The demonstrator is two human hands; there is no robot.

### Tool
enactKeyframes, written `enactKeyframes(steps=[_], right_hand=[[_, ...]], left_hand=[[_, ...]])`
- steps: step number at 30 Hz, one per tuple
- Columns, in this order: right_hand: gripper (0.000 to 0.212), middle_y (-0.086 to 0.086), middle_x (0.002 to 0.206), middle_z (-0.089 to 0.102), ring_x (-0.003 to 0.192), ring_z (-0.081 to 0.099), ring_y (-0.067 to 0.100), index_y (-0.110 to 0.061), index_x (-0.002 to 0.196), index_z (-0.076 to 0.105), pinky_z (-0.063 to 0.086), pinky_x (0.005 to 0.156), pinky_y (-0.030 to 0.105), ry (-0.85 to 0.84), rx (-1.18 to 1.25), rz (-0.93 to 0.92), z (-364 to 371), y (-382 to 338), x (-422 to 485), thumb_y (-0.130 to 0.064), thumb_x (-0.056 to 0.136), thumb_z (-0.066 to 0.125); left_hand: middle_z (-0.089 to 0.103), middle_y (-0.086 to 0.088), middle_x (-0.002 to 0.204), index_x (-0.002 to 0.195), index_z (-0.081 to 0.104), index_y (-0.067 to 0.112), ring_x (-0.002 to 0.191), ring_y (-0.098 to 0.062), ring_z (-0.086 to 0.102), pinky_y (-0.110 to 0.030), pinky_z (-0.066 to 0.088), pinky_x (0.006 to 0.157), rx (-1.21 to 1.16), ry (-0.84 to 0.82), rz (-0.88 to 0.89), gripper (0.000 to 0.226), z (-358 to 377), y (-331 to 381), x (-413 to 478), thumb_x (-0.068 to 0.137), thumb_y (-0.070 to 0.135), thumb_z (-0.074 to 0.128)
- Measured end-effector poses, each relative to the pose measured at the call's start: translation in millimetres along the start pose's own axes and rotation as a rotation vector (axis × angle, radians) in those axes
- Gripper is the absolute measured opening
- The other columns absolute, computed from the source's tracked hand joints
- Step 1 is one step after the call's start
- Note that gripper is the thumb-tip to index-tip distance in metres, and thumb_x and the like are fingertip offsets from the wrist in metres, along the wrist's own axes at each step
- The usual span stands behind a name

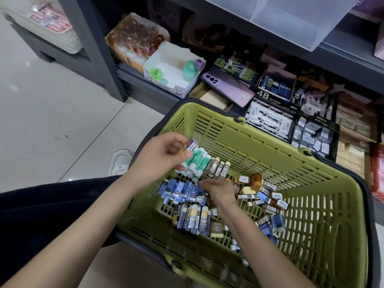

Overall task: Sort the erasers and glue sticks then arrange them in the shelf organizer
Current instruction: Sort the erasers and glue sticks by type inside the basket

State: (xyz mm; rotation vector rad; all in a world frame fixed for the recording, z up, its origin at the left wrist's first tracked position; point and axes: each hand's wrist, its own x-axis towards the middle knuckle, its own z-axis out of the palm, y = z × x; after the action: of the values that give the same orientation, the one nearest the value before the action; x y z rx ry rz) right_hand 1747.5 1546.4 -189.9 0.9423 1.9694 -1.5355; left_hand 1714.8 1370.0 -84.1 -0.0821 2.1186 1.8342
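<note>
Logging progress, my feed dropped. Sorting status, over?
Left hand pinches purple eraser over glue sticks. Right hand down among blue erasers, grip unclear. Basket part-sorted; nothing blocking.

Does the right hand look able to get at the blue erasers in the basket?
Probably yes: the right hand sits in the green basket beside the blue erasers, nothing covers them, and the left hand, holding a purple box, is clear.

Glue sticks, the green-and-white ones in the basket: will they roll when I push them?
Probably: the glue sticks are round cylinders lying on their sides, though packed neighbours and the basket's slatted floor may check them. Likely light, stiff, smooth plastic.
</note>
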Motion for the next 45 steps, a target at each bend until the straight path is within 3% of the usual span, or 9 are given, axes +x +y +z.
enactKeyframes(steps=[4,8,14,21,24,29,35,40,45], right_hand=[[0.011,-0.004,0.078,0.07,0.071,0.063,0.016,-0.016,0.086,0.076,0.049,0.062,0.027,0.072,-0.331,-0.143,11,0,0,-0.025,0.083,0.071],[0.022,-0.003,0.082,0.073,0.071,0.066,0.016,-0.019,0.075,0.074,0.036,0.048,0.018,0.124,-0.578,-0.215,16,0,0,-0.036,0.085,0.065],[0.02,-0.009,0.099,0.07,0.071,0.054,0.008,-0.027,0.102,0.072,0.04,0.052,0.018,0.062,-0.553,-0.245,14,4,2,-0.038,0.088,0.062],[0.029,0.001,0.095,0.071,0.078,0.063,0.01,-0.021,0.106,0.069,0.049,0.063,0.02,-0.29,0.242,-0.288,-19,-33,-37,-0.036,0.082,0.063],[0.041,-0.001,0.08,0.072,0.071,0.065,0.011,-0.008,0.11,0.064,0.052,0.061,0.021,-0.406,0.243,-0.348,-28,-42,-53,-0.03,0.075,0.068],[0.017,0.01,0.08,0.07,0.067,0.063,0.015,-0.005,0.093,0.069,0.053,0.061,0.023,-0.334,0.232,-0.277,-47,-31,-55,-0.015,0.08,0.069],[0.016,0.009,0.073,0.066,0.061,0.064,0.014,-0.001,0.092,0.065,0.056,0.059,0.023,-0.302,-0.099,-0.023,-54,8,-41,-0.008,0.079,0.074],[0.017,0.002,0.062,0.061,0.048,0.058,0.013,-0.011,0.076,0.061,0.057,0.057,0.029,-0.194,-0.346,-0.116,-27,26,-26,-0.017,0.079,0.076],[0.029,-0.003,0.059,0.056,0.051,0.053,0.011,-0.016,0.07,0.059,0.041,0.05,0.025,-0.181,-0.675,-0.259,-12,29,-21,-0.039,0.08,0.073]], left_hand=[[0.064,-0.015,0.097,0.103,0.065,0.013,0.087,-0.026,0.062,-0.033,0.059,0.067,0.063,-0.022,-0.048,0.021,5,-9,-2,0.083,0.013,0.07],[0.068,-0.009,0.091,0.105,0.067,0.012,0.083,-0.017,0.063,-0.028,0.057,0.066,0.112,-0.021,-0.061,0.025,5,-13,-2,0.082,0.016,0.072],[0.068,-0.008,0.096,0.112,0.065,0.009,0.09,-0.019,0.063,-0.034,0.058,0.072,0.174,-0.044,-0.089,0.031,5,-14,-1,0.082,0.015,0.071],[0.068,-0.001,0.088,0.105,0.067,0.017,0.088,-0.019,0.064,-0.032,0.053,0.082,0.338,-0.099,-0.054,0.028,10,-13,-3,0.078,0.017,0.075],[0.066,-0.002,0.085,0.099,0.066,0.019,0.086,-0.024,0.065,-0.032,0.052,0.082,0.31,-0.151,-0.046,0.027,18,-13,-7,0.075,0.016,0.078],[0.067,0.003,0.093,0.108,0.066,0.019,0.089,-0.011,0.064,-0.033,0.053,0.087,0.342,-0.207,-0.006,0.032,26,-11,-16,0.078,0.021,0.075],[0.066,-0.007,0.106,0.105,0.07,0.011,0.101,-0.023,0.058,-0.032,0.039,0.091,0.839,0.361,0.563,0.022,-10,7,-19,0.085,0.017,0.067],[0.053,-0.024,0.128,0.117,0.066,0.006,0.12,-0.046,0.048,-0.054,0.039,0.102,1.111,0.22,0.443,0.042,-17,-7,-22,0.077,0.014,0.075],[0.046,-0.027,0.135,0.118,0.065,0.009,0.127,-0.049,0.04,-0.056,0.038,0.103,1.183,0.182,0.401,0.047,-14,-7,-23,0.074,0.014,0.077]])
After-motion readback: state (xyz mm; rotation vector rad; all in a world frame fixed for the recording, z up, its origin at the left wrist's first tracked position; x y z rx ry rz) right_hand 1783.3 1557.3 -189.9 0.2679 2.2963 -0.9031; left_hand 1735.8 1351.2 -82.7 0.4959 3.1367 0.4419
